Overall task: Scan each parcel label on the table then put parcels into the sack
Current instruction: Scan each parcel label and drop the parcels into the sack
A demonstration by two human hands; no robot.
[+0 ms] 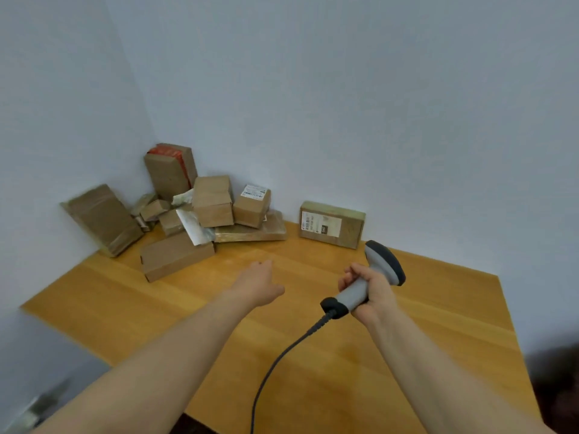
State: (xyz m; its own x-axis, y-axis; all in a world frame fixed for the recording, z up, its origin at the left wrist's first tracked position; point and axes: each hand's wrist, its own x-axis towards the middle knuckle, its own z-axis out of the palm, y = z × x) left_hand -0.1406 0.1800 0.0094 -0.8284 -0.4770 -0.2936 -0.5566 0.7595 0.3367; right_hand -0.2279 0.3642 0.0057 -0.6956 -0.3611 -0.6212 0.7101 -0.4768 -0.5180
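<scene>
At the far left corner of the worktop [156, 308]: a pile of brown parcels [203, 211], stacked loosely where the two walls meet.
Tall box [170, 170]: upright at the back of the pile, with red print on its top face.
Flat packet [103, 219]: at the left of the pile, leaning on the left wall.
Small labelled box [252, 205]: at the right of the pile, white label facing up, resting on a flat taped packet [250, 231].
Front box [175, 255]: the parcel of the pile nearest the person, with a white pouch [192, 225] leaning on its rear edge.
Lone parcel [332, 225]: apart from the pile, to its right, set against the back wall with its white label facing the person.
Right grip [369, 286]: fingers curled fully round the grey handle of the scanner [383, 260]. The dark scanner head is raised, near the lone parcel but clear of it.
Cable [282, 355]: dark, running from the handle base down to the near edge of the view.
Left grip [260, 283]: fingers loose and extended, palm down, holding nothing. It is over bare worktop between the front box and the scanner. Contact with the worktop cannot be determined.
</scene>
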